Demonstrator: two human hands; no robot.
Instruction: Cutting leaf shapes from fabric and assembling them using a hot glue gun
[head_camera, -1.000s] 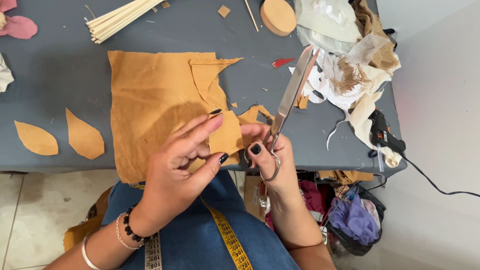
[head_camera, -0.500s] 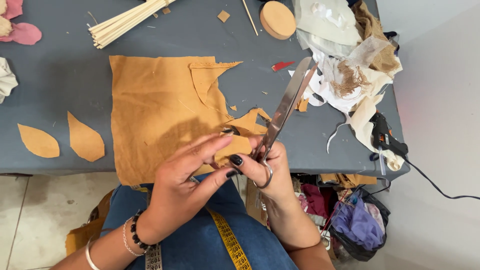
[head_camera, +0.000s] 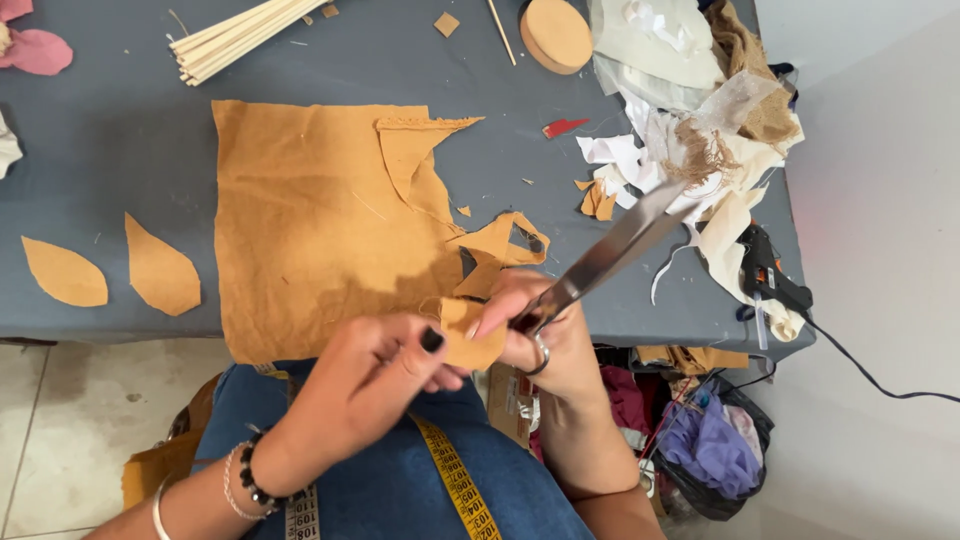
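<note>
My right hand (head_camera: 545, 350) grips the handles of long steel scissors (head_camera: 620, 245), whose blades point up and to the right over the table. My left hand (head_camera: 370, 385) pinches a small mustard-coloured fabric piece (head_camera: 470, 335) between thumb and fingers, right beside the scissor handles. Just above both hands lies a large square of the same mustard fabric (head_camera: 310, 220) with a cut, folded corner. Its lower edge hangs over the near side of the grey table (head_camera: 120, 140).
Two cut leaf shapes (head_camera: 160, 270) lie at the left. A bundle of wooden sticks (head_camera: 240, 35), a round wooden disc (head_camera: 557, 32), a heap of pale fabric scraps (head_camera: 690, 130) and a black glue gun (head_camera: 770, 270) sit further back and right. A bag of cloth (head_camera: 700, 440) stands below.
The scissor blades have swung lower and further right. My left hand has closed on the small fabric piece and drawn it down toward my lap.
</note>
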